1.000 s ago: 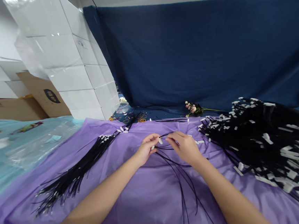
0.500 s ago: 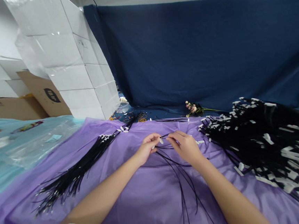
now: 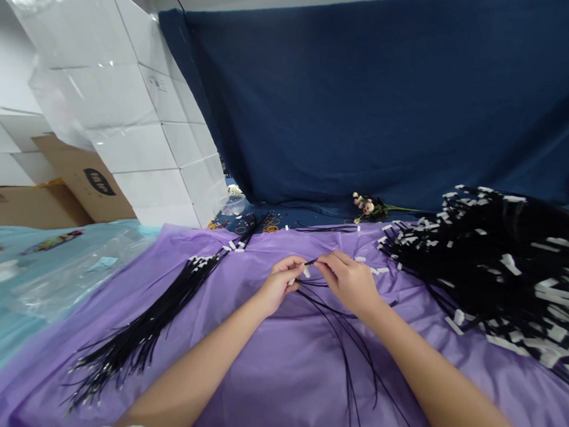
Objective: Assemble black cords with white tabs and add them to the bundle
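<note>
My left hand (image 3: 281, 285) is closed on the ends of several thin black cords (image 3: 347, 352), whose free lengths trail down over the purple cloth. Small white tags (image 3: 306, 271) show at its fingertips. Close beside it, my right hand (image 3: 351, 280) pinches a black cord that runs across to the left fingers. To the left lies a long bundle of black cords (image 3: 166, 309), with white tags near its upper end. A large heap of black cords with white tags (image 3: 519, 261) spreads out on the right.
Purple cloth (image 3: 269, 385) covers the surface under my hands. White boxes (image 3: 124, 106) stand stacked at the back left, next to an opened brown carton (image 3: 85, 183). Artificial flowers (image 3: 369, 206) lie before a dark blue curtain (image 3: 374, 102). Clear plastic bags (image 3: 80, 275) rest on turquoise cloth.
My right hand has shifted slightly left, nearer the left fingers, along the cord. My left hand stays in place, still holding the cords.
</note>
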A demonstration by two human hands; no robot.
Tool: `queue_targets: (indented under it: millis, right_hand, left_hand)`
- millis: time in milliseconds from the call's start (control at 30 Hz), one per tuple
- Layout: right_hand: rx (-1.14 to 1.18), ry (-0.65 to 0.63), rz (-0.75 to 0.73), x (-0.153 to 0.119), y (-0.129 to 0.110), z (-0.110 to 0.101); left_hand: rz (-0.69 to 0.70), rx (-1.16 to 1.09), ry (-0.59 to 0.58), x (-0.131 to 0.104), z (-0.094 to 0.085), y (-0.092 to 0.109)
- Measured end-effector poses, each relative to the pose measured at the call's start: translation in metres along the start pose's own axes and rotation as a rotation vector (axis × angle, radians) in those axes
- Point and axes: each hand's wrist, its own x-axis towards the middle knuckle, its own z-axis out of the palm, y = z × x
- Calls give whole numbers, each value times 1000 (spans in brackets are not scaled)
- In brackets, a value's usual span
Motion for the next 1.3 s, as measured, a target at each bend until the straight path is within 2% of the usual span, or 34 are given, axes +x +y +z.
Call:
queue_targets:
  millis: [200,400,800,1300]
  right_hand:
    - [-82,57,-80,0,2,2]
    - [-70,64,-122,1,3,1]
    - [-63,-37,-162,1,7,0]
    - [-4,-85,-153,-2,4,2]
  left_hand:
    - [-51,-57,-42,0,-2,1]
    - [-94,-99,-80,0,-6,0]
    - [-132,-107,-112,0,-6,2]
    - [-119,-54,-117,-1,-5,1]
